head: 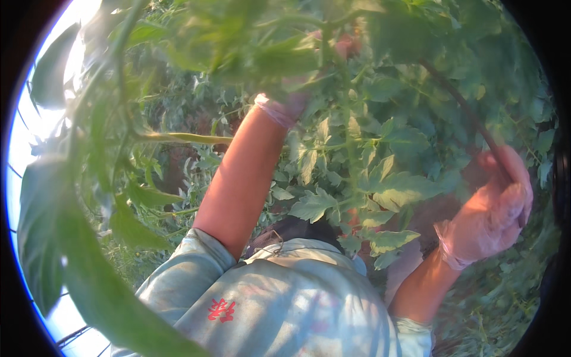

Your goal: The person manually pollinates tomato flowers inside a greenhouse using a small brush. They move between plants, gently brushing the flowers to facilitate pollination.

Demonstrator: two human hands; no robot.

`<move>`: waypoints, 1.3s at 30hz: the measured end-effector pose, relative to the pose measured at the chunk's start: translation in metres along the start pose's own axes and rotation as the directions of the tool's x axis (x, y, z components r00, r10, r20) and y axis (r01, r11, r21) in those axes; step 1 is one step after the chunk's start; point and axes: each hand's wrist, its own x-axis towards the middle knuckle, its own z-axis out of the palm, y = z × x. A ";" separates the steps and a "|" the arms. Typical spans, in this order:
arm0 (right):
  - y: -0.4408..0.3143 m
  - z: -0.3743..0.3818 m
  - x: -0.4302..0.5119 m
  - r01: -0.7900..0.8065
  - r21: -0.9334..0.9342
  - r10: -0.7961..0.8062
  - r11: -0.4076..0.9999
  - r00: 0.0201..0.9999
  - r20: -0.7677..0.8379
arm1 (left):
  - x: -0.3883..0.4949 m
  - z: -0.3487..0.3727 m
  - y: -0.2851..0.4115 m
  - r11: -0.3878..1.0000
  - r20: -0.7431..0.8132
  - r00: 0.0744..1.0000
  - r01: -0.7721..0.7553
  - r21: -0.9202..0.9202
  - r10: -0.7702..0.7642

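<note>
My right hand (490,214), in a thin translucent glove, is closed around a dark, thin cord or stem (464,105) at the right. The cord slants up and left from my fingers into blurred leaves. My left hand (290,105), gloved as well, reaches up into the foliage of a tomato-like plant (316,203). Leaves close to the camera hide its fingers, so what it touches cannot be made out. Pinkish patches (348,44) show blurred among the leaves above it. A green stem (352,147) runs upright between my two arms.
Large blurred leaves (84,267) hang very near the camera at the left. A yellowish-green stem (187,138) passes sideways by my left forearm. Dense foliage (499,290) surrounds me on the right. Bright light and thin dark framing (73,334) appear at the left rim.
</note>
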 end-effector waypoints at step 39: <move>-0.309 0.210 -0.030 0.922 0.101 -0.904 0.373 0.336 0.266 | -0.134 -0.196 0.145 0.864 -0.436 0.810 -0.488 -0.127 0.393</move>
